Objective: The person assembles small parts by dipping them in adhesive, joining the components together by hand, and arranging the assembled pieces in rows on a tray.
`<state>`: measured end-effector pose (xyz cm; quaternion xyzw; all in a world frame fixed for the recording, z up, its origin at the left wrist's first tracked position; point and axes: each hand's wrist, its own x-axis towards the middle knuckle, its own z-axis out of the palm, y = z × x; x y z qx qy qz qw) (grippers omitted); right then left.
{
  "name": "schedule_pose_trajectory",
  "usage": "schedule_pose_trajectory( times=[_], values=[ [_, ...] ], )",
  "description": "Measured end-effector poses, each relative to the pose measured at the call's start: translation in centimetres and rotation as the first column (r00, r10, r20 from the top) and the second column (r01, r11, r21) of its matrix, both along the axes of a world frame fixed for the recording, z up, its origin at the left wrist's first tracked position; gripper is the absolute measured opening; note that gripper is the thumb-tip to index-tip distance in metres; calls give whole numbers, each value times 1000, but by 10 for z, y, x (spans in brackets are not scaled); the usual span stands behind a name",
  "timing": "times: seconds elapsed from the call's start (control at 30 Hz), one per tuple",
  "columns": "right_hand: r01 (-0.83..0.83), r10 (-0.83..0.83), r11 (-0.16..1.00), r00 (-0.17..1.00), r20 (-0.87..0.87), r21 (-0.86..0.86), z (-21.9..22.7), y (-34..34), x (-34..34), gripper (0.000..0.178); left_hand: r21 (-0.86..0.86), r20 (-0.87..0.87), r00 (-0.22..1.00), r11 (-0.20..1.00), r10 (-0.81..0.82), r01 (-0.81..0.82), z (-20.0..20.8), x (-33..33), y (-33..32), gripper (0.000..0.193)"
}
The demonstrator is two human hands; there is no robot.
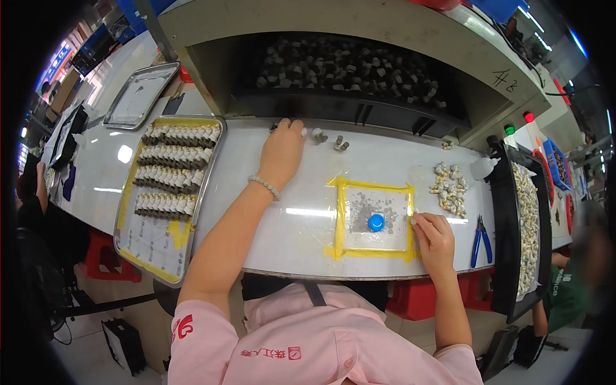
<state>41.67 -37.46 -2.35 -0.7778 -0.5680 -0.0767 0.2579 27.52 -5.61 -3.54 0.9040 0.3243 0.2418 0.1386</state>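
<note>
My left hand [284,149] reaches to the back of the white table, below the black bin. Its fingers are curled down over small metal-and-white parts, and what they grip is mostly hidden. Just right of it stand a few loose metal-and-white parts [341,144]. My right hand [434,239] is pinched closed at the right edge of a yellow-taped square [375,187], with a small pale piece at its fingertips. Inside that square sits a round blue cap [376,222]. Farther right lies a pile of small white-and-gold parts [450,189].
A metal tray [169,269] with rows of white-capped parts lies left. Blue-handled cutters [481,242], a white squeeze bottle [483,168] and a long black bin [519,299] of small parts are right. The shelf bin [308,101] holds many parts. A co-worker in green [568,292] is at right.
</note>
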Motion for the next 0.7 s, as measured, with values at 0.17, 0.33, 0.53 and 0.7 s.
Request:
schedule_pose_trajectory(
  times=[0.17, 0.33, 0.53, 0.7],
  values=[
    [75, -63, 996, 980, -189, 55, 2, 1, -1, 26, -380, 159, 975, 901, -158, 208, 22, -22, -27, 26],
    [70, -63, 997, 966, -252, 23, 10, 10, -2, 22, -706, 508, 850, 499, -138, 502, 25, -60, -76, 24],
    [-102, 109, 994, 957, -269, 40, 28, 36, -14, 22, -778, 624, 777, 173, 90, 604, 23, -78, -107, 25],
    [-223, 206, 974, 949, -237, -48, 33, 53, -18, 21, -779, 626, 766, 68, 144, 624, 16, -83, -123, 25]
  ],
)
